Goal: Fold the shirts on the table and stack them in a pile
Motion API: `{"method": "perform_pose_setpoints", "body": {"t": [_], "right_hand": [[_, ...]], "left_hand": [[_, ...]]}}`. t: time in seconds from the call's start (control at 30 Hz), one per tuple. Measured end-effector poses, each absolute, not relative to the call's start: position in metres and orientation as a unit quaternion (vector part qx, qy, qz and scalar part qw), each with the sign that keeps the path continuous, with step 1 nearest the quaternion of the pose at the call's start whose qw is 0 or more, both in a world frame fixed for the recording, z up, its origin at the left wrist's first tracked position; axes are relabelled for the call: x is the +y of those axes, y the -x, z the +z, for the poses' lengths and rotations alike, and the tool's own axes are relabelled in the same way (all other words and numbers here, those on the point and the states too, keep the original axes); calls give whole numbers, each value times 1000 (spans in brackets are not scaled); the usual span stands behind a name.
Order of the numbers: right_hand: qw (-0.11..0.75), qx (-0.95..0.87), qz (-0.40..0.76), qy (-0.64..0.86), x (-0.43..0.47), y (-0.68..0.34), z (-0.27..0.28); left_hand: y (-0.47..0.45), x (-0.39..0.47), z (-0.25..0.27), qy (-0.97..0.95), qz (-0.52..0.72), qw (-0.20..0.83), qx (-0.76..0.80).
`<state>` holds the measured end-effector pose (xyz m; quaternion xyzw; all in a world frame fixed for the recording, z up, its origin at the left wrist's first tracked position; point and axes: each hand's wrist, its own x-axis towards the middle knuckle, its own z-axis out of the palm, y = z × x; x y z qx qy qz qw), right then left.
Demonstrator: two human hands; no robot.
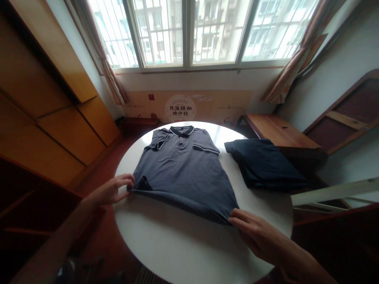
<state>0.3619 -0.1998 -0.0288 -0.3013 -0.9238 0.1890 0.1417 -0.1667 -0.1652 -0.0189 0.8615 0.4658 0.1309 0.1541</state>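
A dark grey-blue polo shirt [183, 169] lies front side up on a round white table [177, 244], its black collar with a white edge pointing toward the window. My left hand [114, 188] pinches the left corner of the shirt's hem, at the table's left edge. At the other end of the hem, my right hand [251, 227] grips the right corner between thumb and fingers. The hem is raised slightly off the tabletop and stretched between both hands. A small fold of cloth stands up near the left corner.
Dark folded clothing [266, 165] lies on the table's right side, reaching over its edge. Behind it stands a low wooden table [284, 132]. Wooden cabinets [50, 118] line the left, and a barred window [189, 33] spans the back wall.
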Motion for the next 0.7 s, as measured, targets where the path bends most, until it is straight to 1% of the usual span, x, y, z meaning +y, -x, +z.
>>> {"method": "perform_pose_setpoints", "body": {"t": [0.07, 0.13, 0.23, 0.33, 0.5, 0.63, 0.7], "right_hand": [[116, -929, 199, 291, -206, -354, -29], [91, -932, 201, 287, -210, -344, -31], [56, -932, 204, 293, -212, -333, -33], [28, -927, 225, 300, -212, -332, -33], [11, -918, 235, 319, -212, -348, -28], [-6, -915, 260, 310, -206, -360, -20], [24, -911, 265, 315, -196, -362, -16]], "left_hand": [[167, -171, -13, -843, 102, 193, 492], [158, -173, -12, -812, 107, 212, 533], [142, -174, -21, -771, 139, 201, 588], [138, -176, -34, -780, 147, 201, 574], [161, -187, -40, -775, 203, 243, 547], [177, -195, -44, -734, 237, 320, 551], [177, -192, -47, -684, 249, 354, 587]]}}
